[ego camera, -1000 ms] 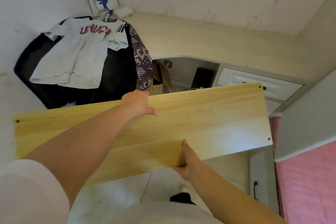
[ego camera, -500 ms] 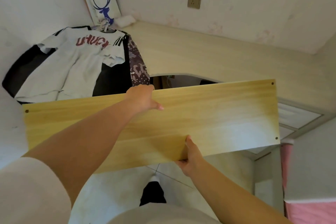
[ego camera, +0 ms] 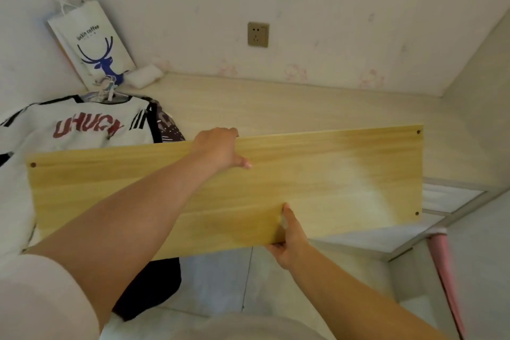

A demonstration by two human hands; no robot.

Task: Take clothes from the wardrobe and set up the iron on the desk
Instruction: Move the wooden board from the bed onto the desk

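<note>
I hold a long pale wooden board [ego camera: 331, 182] flat in front of me, over the near edge of the desk [ego camera: 289, 107]. My left hand [ego camera: 218, 148] grips its far long edge, fingers curled over the edge and thumb on top. My right hand [ego camera: 289, 240] grips the near edge, thumb on the top face. A white T-shirt with red lettering [ego camera: 80, 125] lies on hangers at the desk's left end, over dark clothes [ego camera: 149, 284] and a patterned garment [ego camera: 169, 127]. No iron is in view.
A white paper bag with a blue deer print [ego camera: 92, 44] leans in the back left corner beside a small white roll [ego camera: 145, 76]. A wall socket [ego camera: 258, 34] sits above the desk. White drawers [ego camera: 447, 199] are at the right, pink bedding [ego camera: 444, 270] beyond.
The board has risen and moved forward over the desk edge, and my view has tilted up toward the wall. Both hands keep the same grip.
</note>
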